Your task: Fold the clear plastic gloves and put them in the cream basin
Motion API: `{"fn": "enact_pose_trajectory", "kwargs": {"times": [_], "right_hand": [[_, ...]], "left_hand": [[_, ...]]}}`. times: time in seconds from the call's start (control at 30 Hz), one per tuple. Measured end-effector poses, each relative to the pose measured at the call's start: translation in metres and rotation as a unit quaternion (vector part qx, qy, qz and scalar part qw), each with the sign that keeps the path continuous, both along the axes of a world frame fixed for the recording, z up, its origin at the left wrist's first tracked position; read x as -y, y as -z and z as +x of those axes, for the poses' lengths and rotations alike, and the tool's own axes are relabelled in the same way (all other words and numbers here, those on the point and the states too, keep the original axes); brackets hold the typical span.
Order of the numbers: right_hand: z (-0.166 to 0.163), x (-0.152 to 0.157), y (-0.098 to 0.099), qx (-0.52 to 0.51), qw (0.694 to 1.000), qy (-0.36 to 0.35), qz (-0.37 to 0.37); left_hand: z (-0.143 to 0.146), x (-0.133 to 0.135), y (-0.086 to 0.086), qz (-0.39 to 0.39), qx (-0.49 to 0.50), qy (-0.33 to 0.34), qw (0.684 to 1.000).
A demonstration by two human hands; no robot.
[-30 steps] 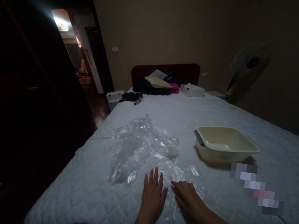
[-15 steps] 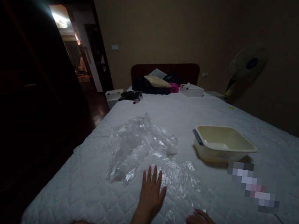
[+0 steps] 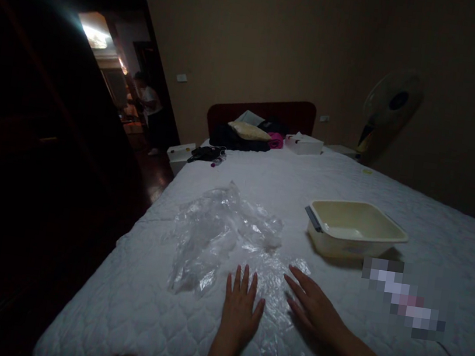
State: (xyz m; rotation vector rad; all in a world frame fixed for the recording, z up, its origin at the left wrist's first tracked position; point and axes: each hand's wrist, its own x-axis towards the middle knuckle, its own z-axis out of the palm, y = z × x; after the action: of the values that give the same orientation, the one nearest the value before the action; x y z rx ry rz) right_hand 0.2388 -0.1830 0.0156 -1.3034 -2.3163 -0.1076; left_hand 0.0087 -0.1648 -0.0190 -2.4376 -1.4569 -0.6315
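A dim home bedroom, with a quilted white bed (image 3: 122, 303), dark red headboard (image 3: 282, 112) and standing fan (image 3: 392, 102).

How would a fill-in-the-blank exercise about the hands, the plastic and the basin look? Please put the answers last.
1. The left hand is farther from the cream basin than the ____ hand.
2. In the picture, most of the clear plastic lies to the ____ of the basin.
3. The handle at the basin's left end is ____ in colour.

Missing words: right; left; grey.
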Motion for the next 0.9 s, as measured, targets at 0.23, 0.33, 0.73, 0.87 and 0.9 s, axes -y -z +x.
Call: {"fn": "enact_pose_trajectory", "kwargs": {"times": [0.23,0.33,0.73,0.87,0.9], "right_hand": [[0.006,-0.034,0.025,0.047,0.995,-0.017,-0.091],[0.015,-0.039,0.032,0.051,0.993,-0.016,-0.107],[0.022,-0.049,0.03,0.034,0.993,-0.03,-0.106],[0.028,-0.051,0.031,-0.008,0.996,-0.006,-0.084],[0.03,-0.052,0.031,-0.026,0.997,0.001,-0.072]], "left_hand": [[-0.002,-0.002,0.001,-0.016,0.012,0.004,1.0],[-0.003,-0.005,0.003,-0.019,0.024,-0.003,1.0],[-0.002,0.006,-0.019,-0.035,-0.008,0.119,0.992],[-0.003,0.006,-0.014,-0.053,-0.008,0.105,0.993],[-0.003,0.006,-0.013,-0.053,-0.008,0.104,0.993]]}}
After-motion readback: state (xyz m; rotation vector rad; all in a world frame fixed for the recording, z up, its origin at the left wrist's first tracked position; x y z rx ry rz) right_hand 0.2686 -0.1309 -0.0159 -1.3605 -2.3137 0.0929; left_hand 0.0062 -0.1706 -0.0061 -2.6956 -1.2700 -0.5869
